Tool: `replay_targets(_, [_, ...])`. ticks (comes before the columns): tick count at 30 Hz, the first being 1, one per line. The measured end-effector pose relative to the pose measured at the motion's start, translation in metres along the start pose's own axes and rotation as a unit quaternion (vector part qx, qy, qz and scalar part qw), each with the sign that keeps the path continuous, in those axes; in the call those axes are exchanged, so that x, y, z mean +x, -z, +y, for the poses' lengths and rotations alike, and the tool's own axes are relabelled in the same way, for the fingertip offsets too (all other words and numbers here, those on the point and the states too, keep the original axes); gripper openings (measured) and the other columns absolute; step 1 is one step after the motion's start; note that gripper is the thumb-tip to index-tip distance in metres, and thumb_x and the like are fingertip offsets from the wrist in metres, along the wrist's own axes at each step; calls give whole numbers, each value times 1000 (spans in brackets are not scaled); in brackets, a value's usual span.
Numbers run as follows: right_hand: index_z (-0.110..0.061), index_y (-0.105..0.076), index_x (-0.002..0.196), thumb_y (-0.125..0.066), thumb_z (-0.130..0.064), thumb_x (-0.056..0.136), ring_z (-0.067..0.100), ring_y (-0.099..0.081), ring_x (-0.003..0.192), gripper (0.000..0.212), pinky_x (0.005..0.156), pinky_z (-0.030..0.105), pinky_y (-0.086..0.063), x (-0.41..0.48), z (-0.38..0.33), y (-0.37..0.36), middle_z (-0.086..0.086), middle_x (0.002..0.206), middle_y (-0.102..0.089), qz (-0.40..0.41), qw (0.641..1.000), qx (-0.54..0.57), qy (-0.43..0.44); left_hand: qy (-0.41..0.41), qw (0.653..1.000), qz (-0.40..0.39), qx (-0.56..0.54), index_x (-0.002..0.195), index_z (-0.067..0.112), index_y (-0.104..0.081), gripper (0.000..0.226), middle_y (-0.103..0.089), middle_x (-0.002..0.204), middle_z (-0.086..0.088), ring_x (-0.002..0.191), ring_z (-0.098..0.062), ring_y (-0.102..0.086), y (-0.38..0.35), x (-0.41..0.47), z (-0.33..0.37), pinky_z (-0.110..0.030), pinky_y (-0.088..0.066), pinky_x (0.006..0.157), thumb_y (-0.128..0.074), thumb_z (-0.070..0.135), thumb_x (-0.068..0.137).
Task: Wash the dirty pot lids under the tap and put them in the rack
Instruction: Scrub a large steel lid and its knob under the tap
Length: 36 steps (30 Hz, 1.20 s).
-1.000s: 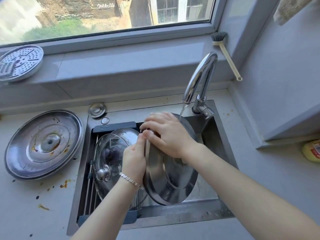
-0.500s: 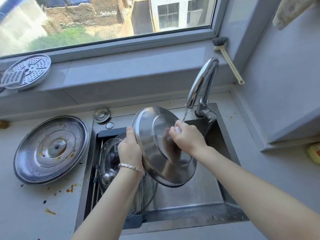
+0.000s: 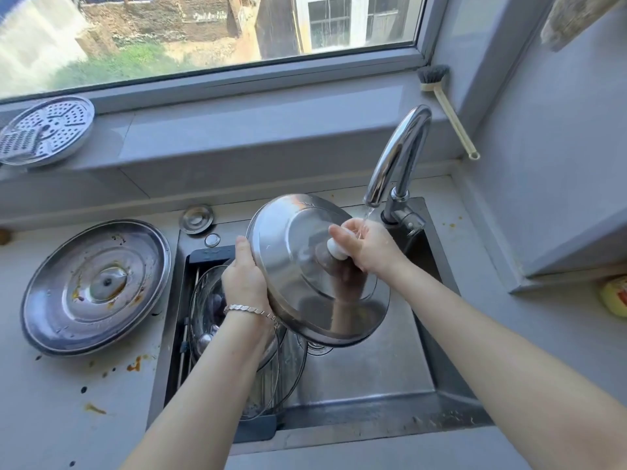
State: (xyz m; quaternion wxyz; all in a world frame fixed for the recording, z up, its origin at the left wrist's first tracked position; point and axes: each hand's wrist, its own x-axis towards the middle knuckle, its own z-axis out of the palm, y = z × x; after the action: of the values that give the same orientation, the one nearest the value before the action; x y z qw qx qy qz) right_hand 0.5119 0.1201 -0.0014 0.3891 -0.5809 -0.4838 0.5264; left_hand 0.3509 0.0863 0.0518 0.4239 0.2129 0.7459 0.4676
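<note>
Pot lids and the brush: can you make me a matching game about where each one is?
Things:
1 shiny steel lid
2 stained lid
3 glass lid
4 brush

Places:
A on the counter
B in the rack
C on the windowsill
D held by the left hand and right hand

Pairs: 1-D, 2-A, 3-B, 4-C
</note>
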Motion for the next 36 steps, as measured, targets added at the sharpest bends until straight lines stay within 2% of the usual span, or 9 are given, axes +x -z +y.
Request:
replay_targets(3, [-17, -43, 36, -42, -40, 90, 19, -52, 54, 58, 62, 32, -42, 7, -1, -7, -7, 35, -45, 34, 997, -55, -44, -23, 1000, -16, 4, 60, 14, -45, 45, -47, 59, 1, 53, -13, -43, 0, -2, -2, -18, -38, 44, -42, 44, 93])
replay_targets(7, [-13, -40, 52, -36, -28, 94, 15, -31, 26, 45, 34, 16, -23, 10, 8, -8, 7, 39, -43, 26, 983, -43, -178, -64, 997, -21, 31, 65, 11, -46, 41, -39, 57, -4, 50, -15, -37, -1, -4, -2, -14, -29, 35, -42, 39, 95])
replay_targets(10, [-8, -53, 70, -34, -26, 95, 14, -41, 28, 36, 33, 14, -32, 1, 23, -2, 10, 54, -50, 35, 965, -33, -259, -132, 988, -59, 62, 50, 14, -29, 52, -28, 41, 4, 35, -5, -25, -11, -8, -6, -14, -18, 32, -44, 34, 95])
replay_targets(12, [-6, -55, 68, -32, -28, 97, 21, -52, 40, 43, 40, 18, -41, -5, 36, 6, 11, 54, -55, 31, 961, -95, -258, -152, 975, -107, 117, 47, 18, -20, 57, -19, 33, 11, 31, -7, -20, -23, -12, -6, -16, -13, 34, -47, 37, 94])
replay_targets(19, [-8, -54, 62, -40, -18, 94, 18, -49, 45, 36, 45, 21, -39, -30, 61, 56, 7, 53, -54, 28, 954, -145, -261, -143, 925, -241, 259, 51, 18, -23, 54, -21, 51, 1, 47, -15, -20, -79, -18, -6, -28, -17, 48, -61, 40, 82])
replay_targets(23, [-8, -57, 65, -42, -19, 93, 20, -55, 52, 33, 61, 28, -48, -37, 70, 75, 7, 58, -60, 31, 948, -175, -263, -156, 905, -275, 285, 47, 19, -32, 50, -30, 46, 2, 44, -14, -29, -92, -27, -1, -25, -23, 47, -57, 38, 86])
replay_targets(26, [-8, -57, 63, -43, -17, 94, 21, -54, 53, 35, 62, 32, -45, -36, 75, 82, 7, 58, -59, 39, 957, -144, -251, -196, 895, -275, 291, 49, 18, -36, 47, -36, 47, 2, 44, -13, -34, -78, -30, -1, -24, -29, 48, -56, 39, 86])
replay_targets(31, [-11, -58, 63, -43, -18, 96, 19, -56, 59, 37, 58, 26, -43, -24, 67, 79, 10, 69, -61, 79, 967, -134, -202, -239, 918, -217, 230, 50, 14, -39, 46, -38, 47, 1, 45, -11, -34, -28, -28, -10, -19, -27, 43, -60, 33, 86])
replay_targets(36, [-9, -59, 85, -42, -34, 96, 18, -57, 61, 31, 56, 26, -48, -32, 17, 41, 8, 79, -59, 14, 981, -96, -169, -147, 967, -157, 138, 47, 18, -30, 51, -29, 37, 12, 36, -6, -27, 6, -20, -22, -18, -23, 39, -62, 28, 86])
